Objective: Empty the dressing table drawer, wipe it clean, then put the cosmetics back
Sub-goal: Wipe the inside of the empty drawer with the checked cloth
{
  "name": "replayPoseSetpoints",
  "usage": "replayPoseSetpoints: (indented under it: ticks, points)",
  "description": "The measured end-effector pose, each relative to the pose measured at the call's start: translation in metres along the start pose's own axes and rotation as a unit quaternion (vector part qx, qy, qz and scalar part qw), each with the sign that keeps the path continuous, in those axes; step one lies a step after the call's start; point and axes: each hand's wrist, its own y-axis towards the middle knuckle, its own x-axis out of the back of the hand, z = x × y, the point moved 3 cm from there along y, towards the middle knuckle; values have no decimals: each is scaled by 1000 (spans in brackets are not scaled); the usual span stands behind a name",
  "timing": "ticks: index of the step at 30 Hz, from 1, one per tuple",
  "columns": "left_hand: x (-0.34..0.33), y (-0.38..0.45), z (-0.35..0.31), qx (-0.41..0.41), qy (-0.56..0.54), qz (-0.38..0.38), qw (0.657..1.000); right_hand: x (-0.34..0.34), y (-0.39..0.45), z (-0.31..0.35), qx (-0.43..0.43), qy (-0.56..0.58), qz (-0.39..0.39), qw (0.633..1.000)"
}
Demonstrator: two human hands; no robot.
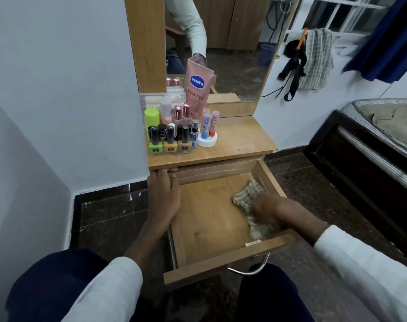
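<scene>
The wooden drawer [207, 226] stands pulled out below the dressing table top [239, 140]; its bottom is bare wood. My right hand [271, 211] is inside it at the right side, holding a checked cloth [245, 197] against the drawer bottom; the hand is blurred. My left hand [164, 194] rests on the drawer's left wall, fingertips up against the table's front edge. The cosmetics stand on the table top at the left: nail polish bottles [170, 141], a pink Vaseline tube [196, 89], lip balm sticks [209, 124] on a white jar, a green-capped bottle [151, 117].
A mirror [232, 43] rises behind the table. White walls lie to the left and right. A dark bed frame [360, 163] with a mattress stands at the right. Clothes and a black strap [295, 61] hang on the right wall. The floor is dark tile.
</scene>
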Motion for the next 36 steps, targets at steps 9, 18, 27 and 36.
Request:
replayPoseSetpoints:
  ticks: [9, 18, 27, 36]
  points:
    - [-1, 1, -4, 33, -21, -60, 997, 0, -16, 66, 105, -31, 7, 994]
    - [3, 0, -5, 20, -25, -52, 998, -10, -11, 164, 178, 95, -97, 975]
    - [5, -2, -11, 18, 18, -44, 999, 7, 37, 158, 172, 43, -204, 963]
    - [3, -2, 0, -11, 30, -11, 999, 16, 29, 41, 69, 97, -170, 978]
